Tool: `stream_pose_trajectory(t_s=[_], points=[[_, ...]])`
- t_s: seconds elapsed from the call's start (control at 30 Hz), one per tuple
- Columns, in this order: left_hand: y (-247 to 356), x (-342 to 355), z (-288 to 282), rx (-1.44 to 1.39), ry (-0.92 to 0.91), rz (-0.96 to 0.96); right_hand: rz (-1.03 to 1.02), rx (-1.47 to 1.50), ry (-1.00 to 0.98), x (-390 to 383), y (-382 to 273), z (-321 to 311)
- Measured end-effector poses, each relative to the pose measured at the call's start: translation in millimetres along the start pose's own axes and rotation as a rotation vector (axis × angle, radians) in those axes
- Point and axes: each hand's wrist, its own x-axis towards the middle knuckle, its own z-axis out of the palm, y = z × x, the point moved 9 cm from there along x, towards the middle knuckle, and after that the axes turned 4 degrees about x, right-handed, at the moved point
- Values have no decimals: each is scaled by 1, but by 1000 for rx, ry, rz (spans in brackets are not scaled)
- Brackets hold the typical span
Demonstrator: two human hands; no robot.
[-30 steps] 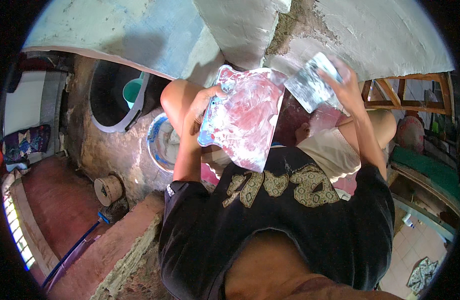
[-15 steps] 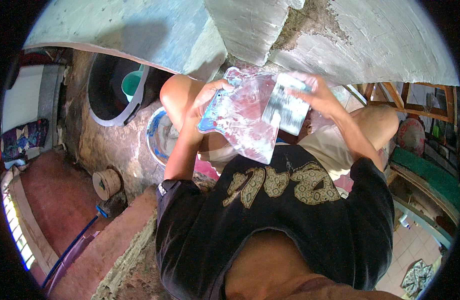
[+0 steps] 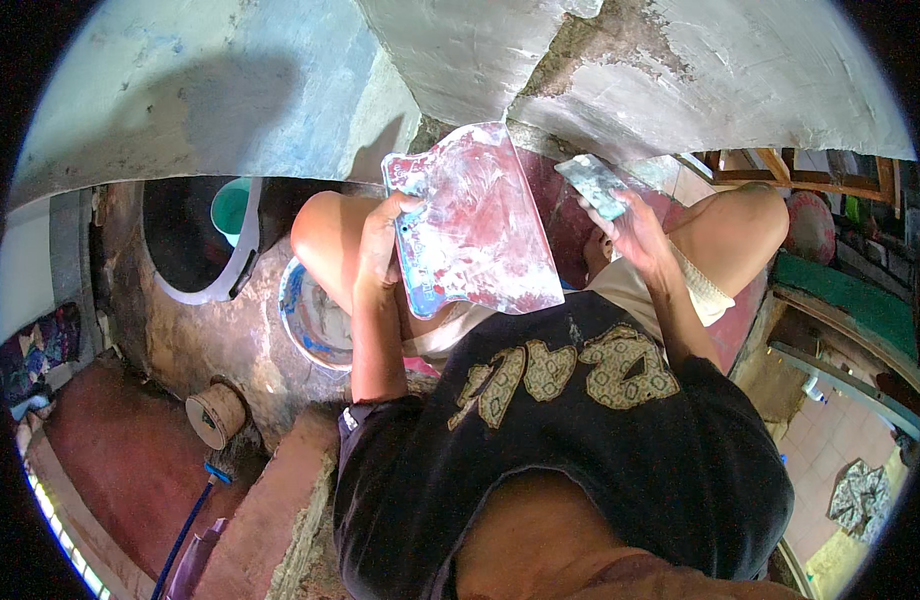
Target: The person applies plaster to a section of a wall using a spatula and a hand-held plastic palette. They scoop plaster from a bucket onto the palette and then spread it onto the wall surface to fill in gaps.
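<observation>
My left hand (image 3: 382,238) is closed on the left edge of a wide flat plastering board (image 3: 480,220), reddish with blue along that edge and smeared with white paste. To the right, my right hand (image 3: 637,232) grips a small rectangular scraper (image 3: 592,184), its pale face streaked with paste. A gap separates scraper and board. In front of me stands a wall (image 3: 470,60) coated in whitish plaster, with a bare brown patch (image 3: 605,50) near its corner. By my left knee sits a bucket (image 3: 315,318) holding grey-white paste.
A black tub (image 3: 180,235) with a green dipper (image 3: 230,208) stands at the left. Lower down are a round tan container (image 3: 216,415) and a blue-handled brush (image 3: 195,510). Wooden frames (image 3: 780,165) and a green bench (image 3: 845,300) lie on the right.
The scraper has come off the board and moved right with my right hand. My left hand has turned the board and shifted it slightly. The view has swung a little.
</observation>
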Motion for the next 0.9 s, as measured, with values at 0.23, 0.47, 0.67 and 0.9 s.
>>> stream_pose_trajectory(t_s=[0.23,0.47,0.67,0.9], points=[[-11,2,-6,-65,41,-66,-359,181,118,39,-46,-8],[-7,2,-4,-109,-28,-31,-455,308,134,51,-78,1],[1,-4,5,-86,2,-20,-260,540,-16,81,-103,-14],[0,-5,-8,-46,69,-15,-440,-384,19,62,-141,17]])
